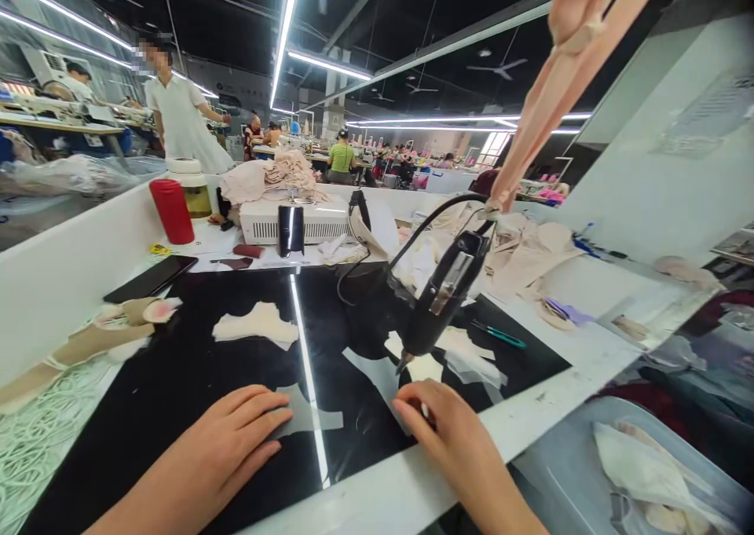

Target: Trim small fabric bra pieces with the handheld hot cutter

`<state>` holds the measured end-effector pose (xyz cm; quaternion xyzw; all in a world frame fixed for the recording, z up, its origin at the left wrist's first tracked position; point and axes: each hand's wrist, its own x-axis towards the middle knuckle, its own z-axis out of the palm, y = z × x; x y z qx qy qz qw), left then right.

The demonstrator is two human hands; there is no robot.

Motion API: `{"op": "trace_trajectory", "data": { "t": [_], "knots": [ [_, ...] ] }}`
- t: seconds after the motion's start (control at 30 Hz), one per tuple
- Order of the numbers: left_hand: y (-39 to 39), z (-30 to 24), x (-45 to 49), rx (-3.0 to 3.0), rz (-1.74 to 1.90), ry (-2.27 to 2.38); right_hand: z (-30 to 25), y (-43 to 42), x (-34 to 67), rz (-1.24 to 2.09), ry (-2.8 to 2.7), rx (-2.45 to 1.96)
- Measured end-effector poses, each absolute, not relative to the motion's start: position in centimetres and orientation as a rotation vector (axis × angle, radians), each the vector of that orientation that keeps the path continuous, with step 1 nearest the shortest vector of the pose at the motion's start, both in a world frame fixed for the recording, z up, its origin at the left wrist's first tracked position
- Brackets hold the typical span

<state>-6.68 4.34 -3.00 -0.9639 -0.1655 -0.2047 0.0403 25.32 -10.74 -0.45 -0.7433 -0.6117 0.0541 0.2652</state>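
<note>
My left hand (pixel 241 429) lies palm down with its fingers stretched out, on the edge of a sheer grey cut piece (pixel 312 419) on the black glossy board (pixel 194 386). My right hand (pixel 451 425) is closed, thumb and forefinger together at the near end of a second sheer grey piece (pixel 372 368). Its other fingers curl under and are partly hidden. Just beyond it, a black handheld tool (pixel 439 303) with a pointed metal tip hangs tilted from a peach fabric strap (pixel 530 119). Beneath the tip is a cream cut piece (pixel 425 368).
Another cream piece (pixel 256 324) lies on the board's far left. Teal thread snips (pixel 499 335) lie at right. Behind stand a white vented box (pixel 327 219), a phone (pixel 290 231) and a red bottle (pixel 172 211). A grey bin (pixel 554 472) sits lower right. A person (pixel 182 119) stands far left.
</note>
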Motion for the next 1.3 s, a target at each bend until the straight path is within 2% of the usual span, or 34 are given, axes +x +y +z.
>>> {"op": "trace_trajectory", "data": {
  "t": [0.3, 0.73, 1.1, 1.3],
  "knots": [
    [4.4, -3.9, -6.9, -2.799, -0.809, -0.469, -1.6, -12.5, 36.7, -0.195, -1.337, -2.165],
    [4.8, -5.5, -7.6, -2.904, -0.806, -0.572, -4.3, -12.1, 37.6, -0.164, -1.408, -2.121],
    [5.1, -6.5, -7.9, -2.885, -0.82, -0.595, -0.2, -10.3, 41.0, -0.237, -1.061, -2.039],
    [4.4, -4.4, -7.0, -2.958, -0.891, -0.632, 2.8, -10.5, 40.7, -0.292, -1.134, -1.979]
  ]
}}
